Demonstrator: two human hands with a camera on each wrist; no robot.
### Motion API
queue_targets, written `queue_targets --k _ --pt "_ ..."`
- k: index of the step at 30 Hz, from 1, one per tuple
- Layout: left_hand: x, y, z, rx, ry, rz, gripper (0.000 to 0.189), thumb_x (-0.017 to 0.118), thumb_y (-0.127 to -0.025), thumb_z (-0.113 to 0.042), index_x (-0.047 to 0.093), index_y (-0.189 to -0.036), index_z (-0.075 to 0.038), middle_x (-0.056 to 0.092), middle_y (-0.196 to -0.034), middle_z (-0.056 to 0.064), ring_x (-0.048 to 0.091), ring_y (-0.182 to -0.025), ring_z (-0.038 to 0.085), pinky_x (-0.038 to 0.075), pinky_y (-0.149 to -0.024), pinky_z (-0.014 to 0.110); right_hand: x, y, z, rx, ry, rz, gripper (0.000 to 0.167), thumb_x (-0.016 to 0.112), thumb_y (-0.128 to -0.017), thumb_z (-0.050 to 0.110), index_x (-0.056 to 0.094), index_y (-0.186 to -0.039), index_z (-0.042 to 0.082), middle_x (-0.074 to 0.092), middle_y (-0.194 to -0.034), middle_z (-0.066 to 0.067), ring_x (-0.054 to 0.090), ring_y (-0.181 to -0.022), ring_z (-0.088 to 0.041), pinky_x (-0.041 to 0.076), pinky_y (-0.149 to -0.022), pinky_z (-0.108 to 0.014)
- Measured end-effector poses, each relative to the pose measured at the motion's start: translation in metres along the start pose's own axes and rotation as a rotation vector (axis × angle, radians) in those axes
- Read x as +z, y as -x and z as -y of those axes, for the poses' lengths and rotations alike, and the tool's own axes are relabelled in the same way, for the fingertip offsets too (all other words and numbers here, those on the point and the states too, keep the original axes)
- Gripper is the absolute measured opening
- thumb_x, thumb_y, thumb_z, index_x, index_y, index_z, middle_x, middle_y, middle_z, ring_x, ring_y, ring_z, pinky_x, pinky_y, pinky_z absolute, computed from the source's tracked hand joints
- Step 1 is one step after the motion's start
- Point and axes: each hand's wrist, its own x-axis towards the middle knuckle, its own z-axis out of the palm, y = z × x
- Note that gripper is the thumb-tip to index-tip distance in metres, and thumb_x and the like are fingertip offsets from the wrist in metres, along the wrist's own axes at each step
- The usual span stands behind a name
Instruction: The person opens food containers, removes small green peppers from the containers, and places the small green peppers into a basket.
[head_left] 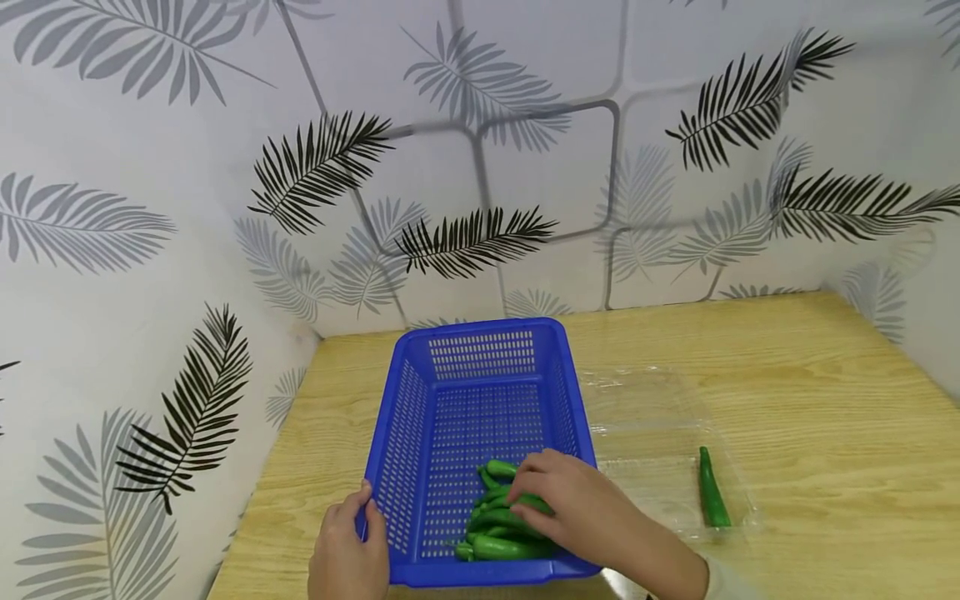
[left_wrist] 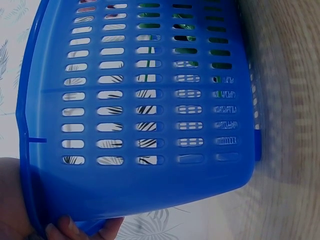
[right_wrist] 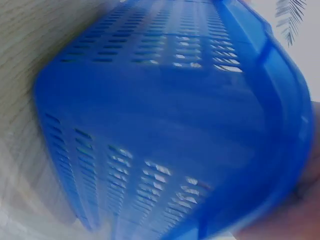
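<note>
A blue plastic basket [head_left: 480, 396] with slotted walls stands on the table. My left hand [head_left: 351, 546] grips its near left rim, thumb on top, fingers underneath; in the left wrist view, fingertips [left_wrist: 67, 227] show below the rim. Several long green chili peppers [head_left: 498, 521] lie piled in the near right part of the basket. Reaching over the right rim, my right hand [head_left: 573, 504] has its fingers and thumb bent around a green chili pepper [head_left: 534, 503] on top of the pile. The basket wall [right_wrist: 165, 95] hides those fingers in the blurred right wrist view.
To the basket's right, a clear plastic container [head_left: 645, 442] lies spread on the wood-grain table [head_left: 832, 400]. One more green chili pepper [head_left: 712, 492] rests in it, near its right side. A leaf-patterned wall covering [head_left: 525, 183] rises behind and on the left.
</note>
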Motion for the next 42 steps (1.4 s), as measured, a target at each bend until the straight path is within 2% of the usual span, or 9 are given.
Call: queue_targets --k 9,13,16,20,25,27,32,37,42 --pt "0.0 0.001 0.001 0.011 0.004 -0.02 0.028 0.065 -0.097 -0.011 0.076 -0.12 -0.003 0.074 -0.106 0.021 0.073 -0.088 0.049 0.056 -0.065 0.058 -0.023 0.015 -0.015 0.208 -0.005 -0.354 0.02 0.077 -0.087 -0.003 0.075 -0.098 0.014 0.07 -0.096 0.005 0.068 -0.084 -0.01 0.059 -0.07 -0.026" --pt "0.0 0.001 0.001 0.003 -0.001 0.004 0.029 0.064 -0.097 -0.012 0.075 -0.122 -0.003 0.073 -0.106 0.021 0.073 -0.088 0.049 0.056 -0.066 0.057 -0.036 0.028 -0.028 0.352 0.088 -0.422 0.016 0.074 -0.089 -0.003 0.075 -0.099 0.009 0.072 -0.092 0.0 0.069 -0.08 -0.013 0.06 -0.067 -0.031" --pt "0.0 0.001 0.0 -0.002 -0.002 0.015 0.03 0.063 -0.097 -0.013 0.075 -0.123 -0.003 0.073 -0.107 0.021 0.073 -0.088 0.049 0.056 -0.066 0.057 -0.044 0.042 -0.039 0.483 0.182 -0.381 0.009 0.071 -0.09 0.001 0.076 -0.097 0.005 0.073 -0.087 -0.004 0.07 -0.077 -0.018 0.06 -0.065 -0.038" --pt "0.0 0.0 0.001 0.002 -0.003 0.002 0.029 0.064 -0.097 -0.013 0.075 -0.122 -0.003 0.073 -0.108 0.02 0.073 -0.088 0.049 0.056 -0.066 0.057 -0.048 0.06 -0.051 0.653 0.232 -0.227 0.008 0.067 -0.093 0.005 0.074 -0.092 0.001 0.072 -0.082 -0.008 0.068 -0.07 -0.022 0.056 -0.056 -0.042" --pt "0.0 0.0 0.001 0.001 -0.006 -0.003 0.029 0.064 -0.097 -0.012 0.075 -0.122 -0.003 0.073 -0.106 0.02 0.073 -0.087 0.048 0.056 -0.065 0.056 -0.042 0.075 -0.062 0.777 0.258 -0.025 0.025 0.066 -0.095 0.005 0.059 -0.071 0.002 0.056 -0.064 -0.005 0.051 -0.054 -0.018 0.045 -0.046 -0.035" --pt "0.0 0.0 0.002 0.002 -0.004 0.0 0.028 0.065 -0.097 -0.012 0.075 -0.122 -0.003 0.073 -0.105 0.02 0.073 -0.086 0.047 0.056 -0.064 0.055 -0.037 0.08 -0.066 0.791 0.271 0.026 0.029 0.068 -0.094 0.002 0.056 -0.068 0.002 0.052 -0.062 -0.005 0.049 -0.053 -0.017 0.044 -0.046 -0.032" --pt "0.001 0.001 0.001 0.005 0.0 0.005 0.028 0.064 -0.097 -0.011 0.075 -0.121 -0.002 0.073 -0.103 0.02 0.073 -0.084 0.046 0.056 -0.063 0.053 -0.028 0.084 -0.073 0.81 0.277 0.084 0.019 0.066 -0.092 -0.004 0.061 -0.074 -0.002 0.063 -0.067 -0.012 0.06 -0.06 -0.022 0.051 -0.049 -0.039" --pt "0.0 0.001 0.0 0.016 0.005 -0.011 0.028 0.064 -0.096 -0.01 0.076 -0.121 -0.002 0.073 -0.103 0.021 0.073 -0.085 0.047 0.056 -0.063 0.055 -0.023 0.082 -0.075 0.822 0.313 0.11 0.021 0.059 -0.094 -0.01 0.062 -0.075 -0.003 0.07 -0.078 -0.026 0.07 -0.065 -0.032 0.055 -0.049 -0.045" --pt "0.0 0.001 0.001 0.013 0.004 -0.017 0.028 0.065 -0.096 -0.011 0.076 -0.121 -0.002 0.073 -0.104 0.02 0.073 -0.085 0.047 0.055 -0.063 0.055 -0.021 0.08 -0.073 0.822 0.371 0.133 0.022 0.058 -0.096 -0.009 0.063 -0.075 -0.004 0.072 -0.082 -0.028 0.071 -0.065 -0.031 0.055 -0.049 -0.042"
